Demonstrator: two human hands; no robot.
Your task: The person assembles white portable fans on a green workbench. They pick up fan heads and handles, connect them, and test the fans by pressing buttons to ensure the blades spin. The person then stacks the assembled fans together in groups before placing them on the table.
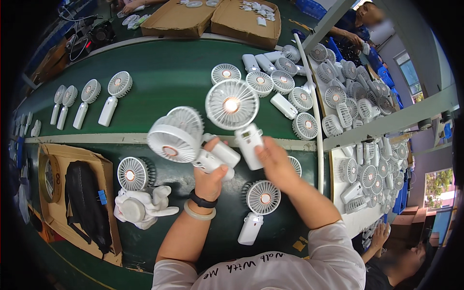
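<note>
Right hand (277, 164): closed on the handle of one fan (234, 113); head before the belt (159, 72), handle foot below its near rail (111, 138). Long axis slanting, head up and leftward from the hand.
Left hand (205, 181): gripping two fans (169, 145) by their handles, below the belt's rail; heads up-left, overlapping the belt. Left pair just beside the right-hand fan.
Row of four fans (88, 99): belt's left part.
Fan cluster (282, 83): belt's right end, against the white pole (314, 111).
Open room: bare belt between row and cluster.
Single fan (262, 199): nearside of belt.
</note>
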